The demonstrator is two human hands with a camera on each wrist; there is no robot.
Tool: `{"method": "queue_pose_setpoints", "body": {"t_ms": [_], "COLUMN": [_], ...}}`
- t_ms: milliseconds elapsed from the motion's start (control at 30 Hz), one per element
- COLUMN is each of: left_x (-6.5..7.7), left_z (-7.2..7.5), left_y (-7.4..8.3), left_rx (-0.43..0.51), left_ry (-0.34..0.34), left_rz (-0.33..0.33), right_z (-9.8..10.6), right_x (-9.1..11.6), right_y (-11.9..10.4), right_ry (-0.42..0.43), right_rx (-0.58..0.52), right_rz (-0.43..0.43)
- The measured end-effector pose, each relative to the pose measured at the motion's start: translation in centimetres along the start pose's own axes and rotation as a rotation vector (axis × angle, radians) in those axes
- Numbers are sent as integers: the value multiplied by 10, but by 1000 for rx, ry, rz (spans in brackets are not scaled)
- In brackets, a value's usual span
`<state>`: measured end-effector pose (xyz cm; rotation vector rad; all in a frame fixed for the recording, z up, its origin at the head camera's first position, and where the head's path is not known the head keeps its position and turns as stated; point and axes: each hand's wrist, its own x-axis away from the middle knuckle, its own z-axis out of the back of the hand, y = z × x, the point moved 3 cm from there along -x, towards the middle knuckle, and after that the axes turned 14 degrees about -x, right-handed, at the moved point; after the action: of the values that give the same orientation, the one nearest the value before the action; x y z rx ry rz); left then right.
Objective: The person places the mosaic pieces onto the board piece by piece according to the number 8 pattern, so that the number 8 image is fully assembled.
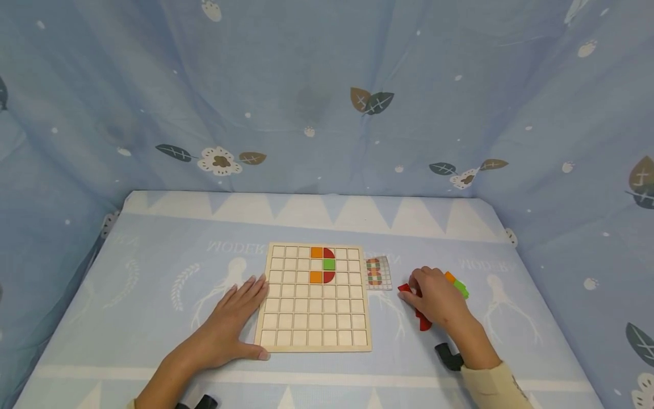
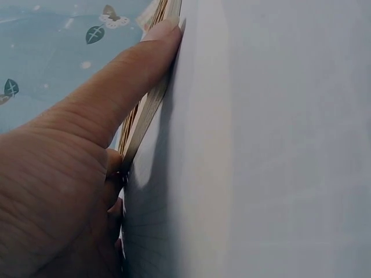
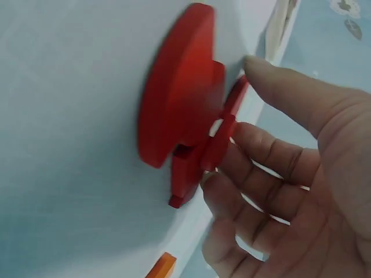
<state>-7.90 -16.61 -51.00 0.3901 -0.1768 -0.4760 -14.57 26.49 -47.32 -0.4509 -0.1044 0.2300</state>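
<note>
My left hand point(image 1: 230, 326) rests at the left edge of a wooden grid board point(image 1: 313, 348), fingers spread and fairly straight. In the left wrist view its thumb point(image 2: 116, 84) lies along the board's edge point(image 2: 145, 116). Orange squares point(image 1: 317, 252), red quarter-circles point(image 1: 328, 278) and a green square point(image 1: 329, 264) sit in the upper cells. On the right, my right hand point(image 1: 436, 295) reaches over a loose group of red pieces point(image 1: 425, 324). In the right wrist view its loosely bent fingers and thumb point(image 3: 284, 87) stand apart, right at several red pieces point(image 3: 179, 92), some curved.
A small pattern card point(image 1: 378, 273) lies against the board's right side. Orange point(image 1: 449, 277) and green pieces point(image 1: 461, 288) lie beyond the right hand. Black wrist mounts show under both wrists. Blue printed cloth point(image 1: 306, 113) hangs behind and at the sides.
</note>
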Motion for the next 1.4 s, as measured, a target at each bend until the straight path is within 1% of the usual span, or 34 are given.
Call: {"method": "queue_pose_setpoints", "body": {"t_ms": [167,367,567,733,833,1000,1233,1400], "left_x": [0,0,0,1,1,2,1,-1], "left_z": [0,1,1,2,2,2,2,2], "left_y": [0,0,1,1,1,1,1,1], "left_rx": [-4,-5,-5,-1,-1,-2,11,34], "left_ry": [1,7,9,12,14,17,12,6], "left_rz": [0,-4,-7,-9,-11,-15,-9,-3], "right_z": [0,-1,-2,1,3,-1,-19,-36], "right_x": [-1,-3,-3,-6,-9,-20,-43,-60], "right_y": [0,3,2,-9,-21,-47,-100,-132], "right_ry": [-26,-29,8,63,90,90,58,5], "right_rx": [-42,-83,-104,-116,-130,-163,-123,-98], "right_rz": [29,-10,-38,-43,-9,94,225,347]}}
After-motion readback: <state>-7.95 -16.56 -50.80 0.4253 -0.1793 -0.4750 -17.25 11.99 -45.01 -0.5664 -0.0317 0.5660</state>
